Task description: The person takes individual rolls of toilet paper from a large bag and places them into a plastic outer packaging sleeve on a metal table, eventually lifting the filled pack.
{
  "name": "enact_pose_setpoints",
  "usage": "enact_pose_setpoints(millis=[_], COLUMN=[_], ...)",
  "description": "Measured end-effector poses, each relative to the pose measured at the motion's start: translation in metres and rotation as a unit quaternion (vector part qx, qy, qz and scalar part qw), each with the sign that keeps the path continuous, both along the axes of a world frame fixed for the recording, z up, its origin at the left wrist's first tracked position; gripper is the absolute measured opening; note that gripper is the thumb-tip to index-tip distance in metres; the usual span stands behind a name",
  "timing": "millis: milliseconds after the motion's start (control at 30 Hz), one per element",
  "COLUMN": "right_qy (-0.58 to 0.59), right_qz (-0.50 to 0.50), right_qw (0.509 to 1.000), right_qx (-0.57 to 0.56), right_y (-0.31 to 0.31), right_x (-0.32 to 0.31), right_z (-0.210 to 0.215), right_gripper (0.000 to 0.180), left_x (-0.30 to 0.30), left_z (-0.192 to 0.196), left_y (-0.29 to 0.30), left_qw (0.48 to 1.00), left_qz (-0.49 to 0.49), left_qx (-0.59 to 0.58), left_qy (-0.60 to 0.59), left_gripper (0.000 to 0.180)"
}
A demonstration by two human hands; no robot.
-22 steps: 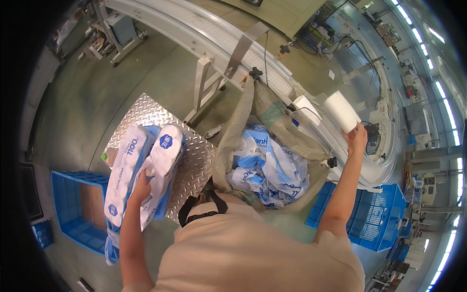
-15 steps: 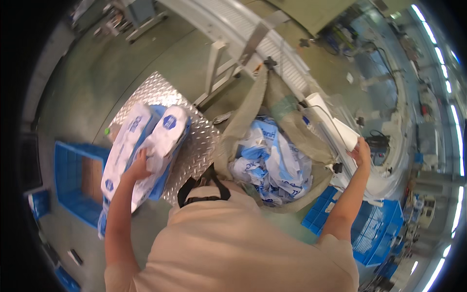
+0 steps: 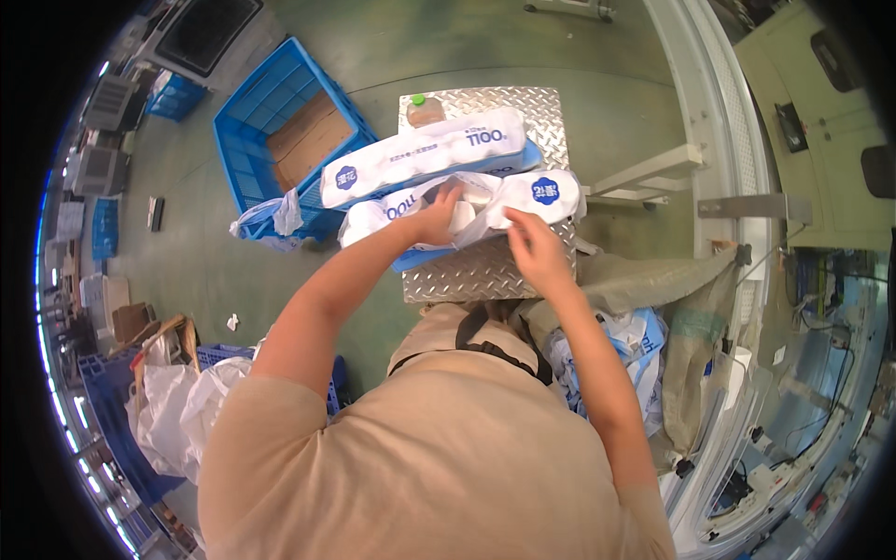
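Observation:
Two long packs of paper rolls in white and blue plastic lie side by side on a metal tread-plate platform (image 3: pixel 448 282). The farther pack (image 3: pixel 425 159) is closed along its visible top. The nearer pack (image 3: pixel 551 191) has its plastic wrapper (image 3: pixel 483 224) torn open in the middle, with white rolls showing inside. At this tear, my left hand (image 3: pixel 434 220) has its fingers in the opening and grips the wrapper's edge; its fingertips are partly hidden. My right hand (image 3: pixel 541 252) is by the tear's right side, fingers apart, a fingertip touching the film, no roll in it.
A bottle with a green cap (image 3: pixel 425 110) stands behind the packs. Left of the platform is a blue crate (image 3: pixel 245 117) with cardboard inside. To the right, a greenish-grey sack (image 3: pixel 686 369) holds crumpled wrappers (image 3: pixel 630 341), beside a white conveyor frame (image 3: pixel 686 103).
My view has turned toward the platform. My right hand has left the white rolls on the conveyor and come to the nearer pack. My left hand stays at that pack.

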State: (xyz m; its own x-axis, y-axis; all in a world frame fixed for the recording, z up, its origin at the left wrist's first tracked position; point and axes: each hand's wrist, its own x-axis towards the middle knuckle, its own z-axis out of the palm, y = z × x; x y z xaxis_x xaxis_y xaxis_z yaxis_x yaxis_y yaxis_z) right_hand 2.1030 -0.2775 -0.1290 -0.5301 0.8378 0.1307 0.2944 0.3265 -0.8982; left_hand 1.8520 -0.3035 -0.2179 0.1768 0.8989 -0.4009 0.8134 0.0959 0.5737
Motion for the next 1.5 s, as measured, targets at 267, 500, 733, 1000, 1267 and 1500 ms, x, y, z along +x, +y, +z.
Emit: enact_pose_setpoints(millis=[267,500,733,1000,1267,1500], right_qy=[-0.319,-0.435,-0.150,0.214,0.022,-0.206], right_qz=[0.123,0.161,-0.004,-0.669,-0.757,-0.700], right_qw=[0.918,0.806,0.973,0.711,0.617,0.670], right_qx=[0.202,0.367,0.177,0.003,-0.214,-0.135], right_y=[0.045,0.046,0.042,-0.041,-0.223,-0.208], right_x=[-0.093,-0.126,-0.055,0.284,0.508,0.531], right_z=[-0.073,-0.084,0.046,0.178,0.139,0.092], right_gripper=[0.028,0.020,0.046,0.035,0.062,0.066], left_x=[0.005,-0.010,-0.016,0.000,0.108,0.197], left_z=[0.027,0.059,0.063,0.106,0.123,0.147], left_y=[-0.027,-0.088,-0.082,-0.066,-0.018,-0.020], left_qw=[0.980,0.880,0.644,0.600,0.670,0.674], left_qz=[0.186,0.406,0.552,0.503,0.382,0.300], left_qx=[0.069,0.233,0.144,0.044,-0.104,-0.236], left_qy=[0.009,-0.077,-0.510,-0.621,-0.628,-0.632], left_gripper=[0.065,0.053,0.041,0.055,0.050,0.054])
